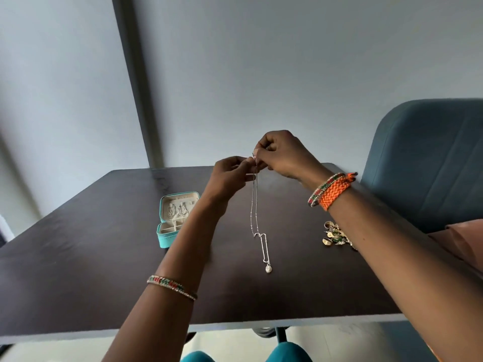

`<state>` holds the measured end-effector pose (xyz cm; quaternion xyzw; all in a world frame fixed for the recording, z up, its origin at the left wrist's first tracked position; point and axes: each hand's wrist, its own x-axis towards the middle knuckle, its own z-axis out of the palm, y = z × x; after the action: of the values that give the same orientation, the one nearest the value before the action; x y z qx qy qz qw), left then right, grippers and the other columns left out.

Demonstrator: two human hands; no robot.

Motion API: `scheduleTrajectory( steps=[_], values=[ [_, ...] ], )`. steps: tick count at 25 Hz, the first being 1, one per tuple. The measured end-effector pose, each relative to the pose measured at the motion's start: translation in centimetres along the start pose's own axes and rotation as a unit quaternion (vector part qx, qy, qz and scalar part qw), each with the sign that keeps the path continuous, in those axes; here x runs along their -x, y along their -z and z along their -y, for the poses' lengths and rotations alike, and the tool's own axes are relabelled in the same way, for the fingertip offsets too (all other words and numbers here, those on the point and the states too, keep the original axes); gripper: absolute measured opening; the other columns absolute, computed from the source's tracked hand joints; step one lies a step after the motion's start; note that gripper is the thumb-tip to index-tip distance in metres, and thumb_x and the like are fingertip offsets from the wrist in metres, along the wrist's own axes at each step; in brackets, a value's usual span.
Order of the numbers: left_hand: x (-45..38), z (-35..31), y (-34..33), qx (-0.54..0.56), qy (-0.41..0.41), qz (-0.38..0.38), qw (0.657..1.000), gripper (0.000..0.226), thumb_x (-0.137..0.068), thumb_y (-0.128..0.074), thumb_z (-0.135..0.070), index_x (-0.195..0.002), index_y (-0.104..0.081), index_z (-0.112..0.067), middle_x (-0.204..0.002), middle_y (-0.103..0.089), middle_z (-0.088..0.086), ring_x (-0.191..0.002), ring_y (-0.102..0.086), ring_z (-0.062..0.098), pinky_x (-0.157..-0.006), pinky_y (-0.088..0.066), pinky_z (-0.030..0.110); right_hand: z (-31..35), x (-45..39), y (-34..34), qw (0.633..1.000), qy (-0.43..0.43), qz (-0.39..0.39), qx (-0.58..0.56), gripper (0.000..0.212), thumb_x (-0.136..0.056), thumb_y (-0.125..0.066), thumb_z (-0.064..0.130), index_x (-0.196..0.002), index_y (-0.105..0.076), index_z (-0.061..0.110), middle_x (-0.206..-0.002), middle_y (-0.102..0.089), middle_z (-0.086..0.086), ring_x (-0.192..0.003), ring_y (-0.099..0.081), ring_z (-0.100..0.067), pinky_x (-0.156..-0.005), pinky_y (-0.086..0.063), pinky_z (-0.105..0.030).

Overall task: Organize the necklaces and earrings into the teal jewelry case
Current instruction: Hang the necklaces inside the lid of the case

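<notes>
A thin silver necklace hangs from both my hands above the dark table. My left hand and my right hand pinch its top ends close together. Its lower loop and small oval pendant lie on the tabletop. The teal jewelry case stands open to the left, partly behind my left forearm, with silver earrings fixed in its lid. A heap of gold and green jewelry lies on the table beside my right forearm.
A blue chair stands at the table's right side. The grey wall with a dark vertical strip is behind the table. The table's near edge runs below my arms.
</notes>
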<state>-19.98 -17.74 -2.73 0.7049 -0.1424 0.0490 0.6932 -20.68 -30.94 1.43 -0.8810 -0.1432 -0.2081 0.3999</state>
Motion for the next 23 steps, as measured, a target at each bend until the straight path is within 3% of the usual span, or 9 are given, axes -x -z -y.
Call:
scheduleTrajectory(
  steps=[4,8,11,13,15,17,20,23],
  values=[
    [3.3,-2.7,0.6,0.024,-0.011,0.022,0.999,0.023,-0.101,-0.042,-0.022,-0.089,-0.058,-0.011,-0.087,-0.067,0.007,-0.077,-0.063,0.020,-0.081,-0.044,0.032,2.9,2.3,1.2,0.996,-0.007,0.000,-0.090,0.012,-0.093,-0.054,0.011,-0.089,-0.062,0.004,-0.078,-0.068,-0.008,-0.070,-0.068,-0.019,-0.073,-0.059,-0.037],
    [6.6,-5.4,1.1,0.090,-0.011,0.042,0.995,0.030,-0.101,-0.041,-0.023,-0.080,-0.056,-0.008,-0.068,-0.064,0.004,-0.066,-0.062,0.021,-0.083,-0.053,0.036,6.4,4.2,2.8,0.978,-0.022,0.011,-0.206,0.016,-0.095,-0.050,0.011,-0.082,-0.057,0.008,-0.075,-0.064,-0.007,-0.063,-0.063,-0.017,-0.065,-0.058,-0.035],
    [8.2,-6.8,1.6,0.150,-0.001,0.037,0.988,0.030,-0.099,-0.045,-0.024,-0.077,-0.055,-0.007,-0.070,-0.062,0.006,-0.063,-0.061,0.019,-0.078,-0.057,0.036,8.1,4.8,3.9,0.958,-0.036,0.003,-0.283,0.014,-0.097,-0.047,0.011,-0.084,-0.053,0.007,-0.075,-0.063,-0.008,-0.061,-0.063,-0.018,-0.060,-0.057,-0.033],
    [9.2,-7.4,2.2,0.194,0.014,0.045,0.980,0.031,-0.098,-0.045,-0.025,-0.072,-0.052,-0.009,-0.068,-0.062,0.006,-0.059,-0.061,0.018,-0.074,-0.058,0.035,8.9,5.0,4.4,0.933,-0.048,-0.003,-0.356,0.016,-0.097,-0.045,0.010,-0.082,-0.052,0.007,-0.072,-0.060,-0.008,-0.058,-0.063,-0.019,-0.058,-0.057,-0.033],
    [10.2,-7.4,3.0,0.237,0.039,0.066,0.969,0.038,-0.098,-0.042,-0.028,-0.064,-0.050,-0.013,-0.067,-0.062,0.007,-0.056,-0.062,0.017,-0.068,-0.058,0.033,9.4,5.2,4.6,0.880,-0.080,-0.008,-0.468,0.022,-0.097,-0.043,0.007,-0.075,-0.049,0.007,-0.066,-0.054,-0.007,-0.050,-0.060,-0.018,-0.053,-0.055,-0.030],
    [11.1,-7.0,3.9,0.242,0.060,0.086,0.965,0.047,-0.097,-0.041,-0.030,-0.054,-0.055,-0.016,-0.072,-0.066,0.008,-0.060,-0.065,0.017,-0.067,-0.058,0.032,9.4,5.3,4.9,0.839,-0.108,-0.034,-0.532,0.027,-0.095,-0.041,0.005,-0.069,-0.044,0.011,-0.061,-0.047,-0.004,-0.041,-0.049,-0.012,-0.043,-0.046,-0.022],
    [12.1,-5.8,6.0,0.257,0.078,0.051,0.962,0.041,-0.085,-0.052,-0.029,-0.048,-0.063,-0.015,-0.081,-0.070,0.010,-0.067,-0.068,0.019,-0.066,-0.059,0.031,8.3,5.1,5.3,0.850,-0.129,-0.091,-0.502,0.030,-0.093,-0.038,0.006,-0.065,-0.036,0.018,-0.058,-0.037,0.002,-0.036,-0.027,-0.006,-0.035,-0.022,-0.012],
    [13.1,-4.9,8.3,0.337,0.067,0.035,0.938,0.022,-0.064,-0.070,-0.032,-0.055,-0.059,-0.014,-0.057,-0.055,0.004,-0.053,-0.058,0.018,-0.058,-0.057,0.029,6.5,5.2,4.6,0.852,-0.154,-0.171,-0.471,0.033,-0.091,-0.033,0.004,-0.063,-0.028,0.021,-0.054,-0.026,0.004,-0.035,-0.016,-0.006,-0.036,-0.014,-0.011]
  ],
)
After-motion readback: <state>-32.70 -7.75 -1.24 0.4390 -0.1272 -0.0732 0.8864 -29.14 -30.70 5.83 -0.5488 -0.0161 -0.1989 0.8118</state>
